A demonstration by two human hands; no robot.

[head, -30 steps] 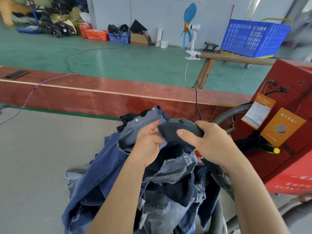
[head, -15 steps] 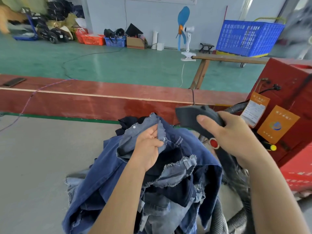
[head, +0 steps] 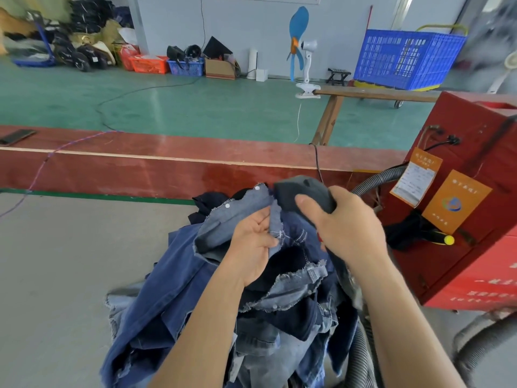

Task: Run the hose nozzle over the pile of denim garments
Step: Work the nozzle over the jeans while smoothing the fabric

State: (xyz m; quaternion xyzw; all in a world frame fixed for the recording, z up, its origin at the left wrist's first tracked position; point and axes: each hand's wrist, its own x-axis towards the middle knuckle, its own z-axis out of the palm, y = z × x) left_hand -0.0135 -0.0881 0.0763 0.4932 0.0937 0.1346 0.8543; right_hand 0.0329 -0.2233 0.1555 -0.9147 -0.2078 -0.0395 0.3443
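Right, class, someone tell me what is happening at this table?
A person works on a pile of denim garments on a grey table. The left hand pinches a pale denim edge, while the right hand grips the dark hose nozzle against it. A red machine stands alongside.

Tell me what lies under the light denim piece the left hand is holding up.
Under the light denim piece, pinched by the left hand, darker denim garments are piled on the grey table. The pile's bottom layers are covered. The right hand holds the hose nozzle beside it.
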